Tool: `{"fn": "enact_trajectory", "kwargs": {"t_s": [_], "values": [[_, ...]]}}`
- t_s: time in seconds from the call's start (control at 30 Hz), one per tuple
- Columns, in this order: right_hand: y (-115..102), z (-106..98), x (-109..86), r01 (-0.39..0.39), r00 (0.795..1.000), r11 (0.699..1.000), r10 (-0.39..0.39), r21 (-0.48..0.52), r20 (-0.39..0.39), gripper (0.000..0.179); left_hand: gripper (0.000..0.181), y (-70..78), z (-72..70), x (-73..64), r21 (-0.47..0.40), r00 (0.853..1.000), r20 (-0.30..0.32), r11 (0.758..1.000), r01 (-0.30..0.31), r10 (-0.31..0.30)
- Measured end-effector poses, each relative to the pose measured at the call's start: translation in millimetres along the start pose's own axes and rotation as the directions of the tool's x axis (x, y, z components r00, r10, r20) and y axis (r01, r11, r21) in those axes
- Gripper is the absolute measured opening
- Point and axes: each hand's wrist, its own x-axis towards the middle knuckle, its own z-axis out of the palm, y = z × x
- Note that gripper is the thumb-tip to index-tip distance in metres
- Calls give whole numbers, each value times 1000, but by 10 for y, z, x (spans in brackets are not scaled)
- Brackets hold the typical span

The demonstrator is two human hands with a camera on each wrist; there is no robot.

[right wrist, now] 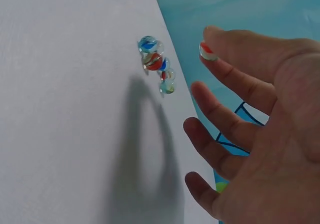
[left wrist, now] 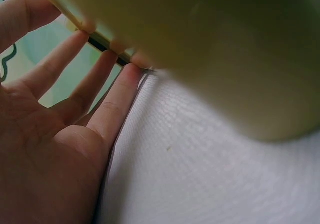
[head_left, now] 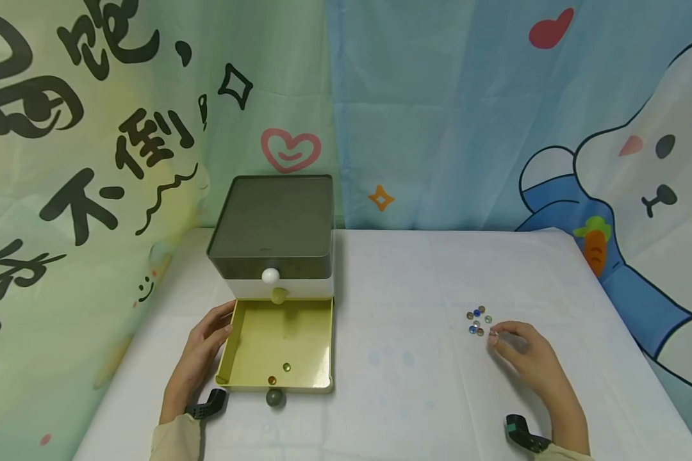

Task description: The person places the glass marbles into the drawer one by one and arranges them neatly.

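My right hand (head_left: 530, 355) pinches a clear marble with a red swirl (right wrist: 208, 51) between thumb and forefinger, its other fingers spread. A small group of glass marbles (head_left: 477, 313), several in blue, brown and clear tones, lies on the white cloth just left of those fingertips. On the other side, my left hand (head_left: 198, 346) touches the outer left wall of a pulled-out yellow-green drawer (head_left: 282, 339) with nearly straight fingers. Inside the drawer, near its front, rest a green marble (head_left: 286, 367) and an amber marble (head_left: 272, 380).
The drawer belongs to a small cabinet with a dark grey top (head_left: 277, 218), standing at the back left. Its upper drawers carry a white knob (head_left: 270, 276) and an olive knob (head_left: 279, 295). A printed curtain (head_left: 427, 115) hangs behind the table.
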Motion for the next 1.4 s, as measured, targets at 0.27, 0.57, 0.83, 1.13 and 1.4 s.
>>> {"fn": "enact_trajectory", "kwargs": {"t_s": [0.27, 0.57, 0.83, 1.13, 1.4], "values": [[-95, 27, -62, 142, 990, 982, -144, 126, 11, 44, 53, -13, -7, 3, -1, 1000, 3, 1000, -9, 9], [-294, 156, -120, 340, 937, 921, -350, 192, 19, 28, 53, -5, 1, -8, -2, 1000, -1, 1000, -8, 8], [-597, 313, -164, 475, 858, 833, -510, 284, 61, 23, 53, 19, 11, -17, 5, 1000, -1, 1000, 2, -2], [-876, 500, -152, 517, 795, 777, -592, 360, 135, 25, 55, 15, 18, -7, -5, 1000, 6, 1000, 3, -3], [-1063, 639, -118, 566, 737, 714, -662, 412, 136, 26, 55, 23, 6, -13, 8, 1000, -4, 1000, 6, -6]]}}
